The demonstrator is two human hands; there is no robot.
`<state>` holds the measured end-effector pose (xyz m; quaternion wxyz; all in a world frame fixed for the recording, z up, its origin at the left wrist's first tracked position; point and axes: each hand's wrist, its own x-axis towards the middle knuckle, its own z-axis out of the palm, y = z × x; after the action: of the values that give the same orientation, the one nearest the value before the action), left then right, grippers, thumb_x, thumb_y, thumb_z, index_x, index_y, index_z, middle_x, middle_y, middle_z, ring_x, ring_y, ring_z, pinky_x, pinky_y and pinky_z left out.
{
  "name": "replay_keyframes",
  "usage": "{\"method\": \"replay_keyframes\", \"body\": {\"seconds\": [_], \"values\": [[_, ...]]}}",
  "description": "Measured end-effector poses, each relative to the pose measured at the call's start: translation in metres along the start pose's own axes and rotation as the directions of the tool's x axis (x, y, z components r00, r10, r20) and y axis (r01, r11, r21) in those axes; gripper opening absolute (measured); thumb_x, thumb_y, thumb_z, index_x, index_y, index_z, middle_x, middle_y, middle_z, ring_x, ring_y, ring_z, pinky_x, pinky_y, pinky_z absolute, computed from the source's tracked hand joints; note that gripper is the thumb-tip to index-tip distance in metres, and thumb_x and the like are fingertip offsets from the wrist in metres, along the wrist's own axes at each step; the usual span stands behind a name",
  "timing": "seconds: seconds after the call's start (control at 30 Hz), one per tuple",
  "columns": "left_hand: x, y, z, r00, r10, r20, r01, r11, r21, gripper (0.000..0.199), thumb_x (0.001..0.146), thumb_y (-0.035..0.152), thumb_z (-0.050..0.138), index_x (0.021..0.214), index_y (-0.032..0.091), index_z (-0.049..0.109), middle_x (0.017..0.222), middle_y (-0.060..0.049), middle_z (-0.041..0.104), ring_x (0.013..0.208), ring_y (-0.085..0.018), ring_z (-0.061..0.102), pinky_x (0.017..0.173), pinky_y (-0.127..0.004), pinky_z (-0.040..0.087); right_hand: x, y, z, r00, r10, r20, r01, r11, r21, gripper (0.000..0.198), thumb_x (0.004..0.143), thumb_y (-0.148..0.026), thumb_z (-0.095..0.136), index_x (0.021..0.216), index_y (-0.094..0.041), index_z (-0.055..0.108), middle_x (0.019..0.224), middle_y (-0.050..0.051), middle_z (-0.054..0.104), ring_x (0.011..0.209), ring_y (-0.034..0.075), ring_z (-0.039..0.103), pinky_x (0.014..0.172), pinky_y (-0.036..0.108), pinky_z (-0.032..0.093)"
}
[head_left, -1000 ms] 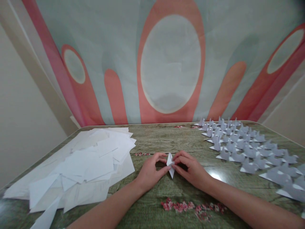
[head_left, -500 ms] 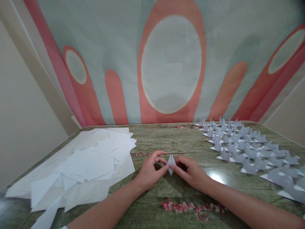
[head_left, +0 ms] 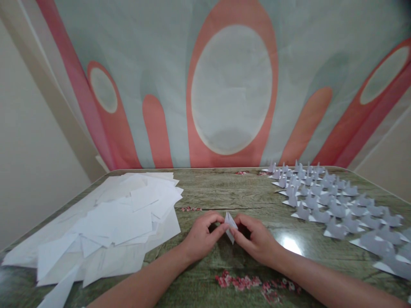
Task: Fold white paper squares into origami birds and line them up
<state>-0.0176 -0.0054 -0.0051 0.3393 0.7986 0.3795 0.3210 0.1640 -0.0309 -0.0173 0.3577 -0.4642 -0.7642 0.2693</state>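
A small folded piece of white paper (head_left: 230,220), shaped like a narrow diamond with a slit at its top point, is held upright between my two hands over the middle of the table. My left hand (head_left: 205,233) pinches its left edge between thumb and fingers. On the other edge, the thumb and fingers of my right hand (head_left: 255,237) grip it too. Both thumbs press on the near face, so part of the paper is hidden behind them.
Loose white paper sheets (head_left: 128,222) lie in a spread pile on the left. Rows of folded paper birds (head_left: 337,207) stand on the right. The wood-patterned table (head_left: 221,188) has printed pink flowers, and a patterned backdrop (head_left: 231,90) hangs behind its far edge.
Both hands have come slightly nearer to me with the paper. The folded paper has tilted, its top leaning a little left. My left fingers have curled closer to it.
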Motion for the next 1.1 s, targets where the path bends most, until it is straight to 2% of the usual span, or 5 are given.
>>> {"method": "replay_keyframes", "body": {"seconds": [0.37,0.53,0.67,0.8,1.1], "values": [[-0.005,0.009,0.012,0.989,-0.123,-0.076,0.102,0.967,-0.233,0.016,0.086,0.029,0.049,0.090,0.016,0.058,0.087,-0.004,0.061,0.083,-0.017,0.055,0.076,-0.028,0.042,-0.003,-0.002,0.003,0.991,0.014,-0.133,-0.001,0.995,0.098,0.010,0.083,-0.025,0.049,0.076,-0.019,0.049,0.067,-0.001,0.052,0.061,0.012,0.047,0.057,0.024,0.038],[-0.008,0.007,0.012,0.954,0.017,-0.299,-0.027,0.999,-0.029,0.048,0.073,0.023,0.066,0.115,0.021,0.043,0.112,-0.007,0.051,0.105,-0.021,0.047,0.087,-0.033,0.039,0.004,0.013,-0.001,0.972,-0.129,-0.198,0.126,0.992,-0.026,0.008,0.079,-0.013,0.049,0.074,-0.019,0.047,0.072,0.001,0.052,0.065,0.013,0.050,0.059,0.024,0.041],[-0.010,0.013,0.006,0.955,0.239,-0.176,-0.186,0.944,0.272,0.031,0.077,0.021,0.062,0.106,0.022,0.052,0.108,-0.006,0.054,0.104,-0.021,0.045,0.092,-0.037,0.034,0.004,0.022,-0.004,0.935,-0.345,-0.086,0.318,0.918,-0.237,0.014,0.078,-0.006,0.044,0.082,-0.019,0.048,0.080,0.005,0.055,0.074,0.015,0.053,0.064,0.025,0.042],[-0.010,0.014,0.001,0.955,0.290,-0.065,-0.233,0.865,0.445,0.014,0.082,0.019,0.053,0.094,0.023,0.059,0.095,-0.003,0.060,0.094,-0.020,0.049,0.085,-0.037,0.034,-0.001,0.019,-0.004,0.896,-0.444,0.004,0.404,0.813,-0.419,0.017,0.080,-0.005,0.042,0.085,-0.019,0.051,0.084,0.007,0.058,0.077,0.017,0.053,0.066,0.027,0.042],[-0.008,0.008,0.000,0.960,0.268,-0.083,-0.210,0.883,0.419,0.008,0.081,0.017,0.054,0.086,0.020,0.059,0.088,-0.003,0.061,0.086,-0.018,0.051,0.077,-0.032,0.036,0.000,0.012,-0.017,0.809,-0.577,0.109,0.523,0.622,-0.583,0.011,0.084,-0.013,0.047,0.088,-0.019,0.056,0.086,0.006,0.063,0.075,0.017,0.053,0.071,0.033,0.037]]}}
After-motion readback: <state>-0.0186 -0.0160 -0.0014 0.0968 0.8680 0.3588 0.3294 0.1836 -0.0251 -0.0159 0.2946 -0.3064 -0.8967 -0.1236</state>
